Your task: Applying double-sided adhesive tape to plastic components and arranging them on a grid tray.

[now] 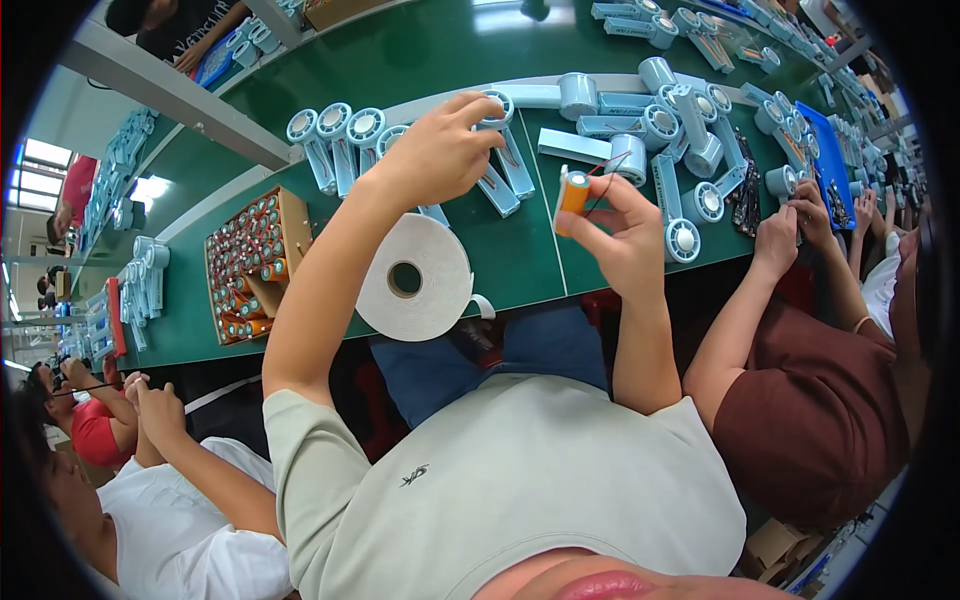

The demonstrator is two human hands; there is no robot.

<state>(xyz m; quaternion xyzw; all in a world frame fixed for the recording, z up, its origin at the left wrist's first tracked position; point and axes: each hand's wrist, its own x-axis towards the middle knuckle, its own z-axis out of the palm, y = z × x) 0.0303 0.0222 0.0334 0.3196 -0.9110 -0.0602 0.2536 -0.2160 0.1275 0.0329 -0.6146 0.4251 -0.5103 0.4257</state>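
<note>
In my right hand (pixel 628 235), thumb and fingers pinch an orange cylindrical battery (pixel 574 196), held upright above the table with thin red and black wires trailing from it. My left hand (pixel 440 148) reaches across the table to a row of light blue handheld fans, its fingers curled at the round head of one handheld fan (pixel 510 150). That fan's handle lies open-faced. Part of the row is hidden behind my left hand and forearm. Below that forearm lies a large roll of white tape (pixel 415 275), its loose end hanging near the table's front edge.
A cardboard box (pixel 292 225) of orange wired batteries stands at the left. More light blue fans (pixel 660 122) are piled at the right, beside black parts (pixel 745 185) and a blue tray (pixel 828 160). A co-worker's hands (pixel 785 230) work close on my right; another person sits left.
</note>
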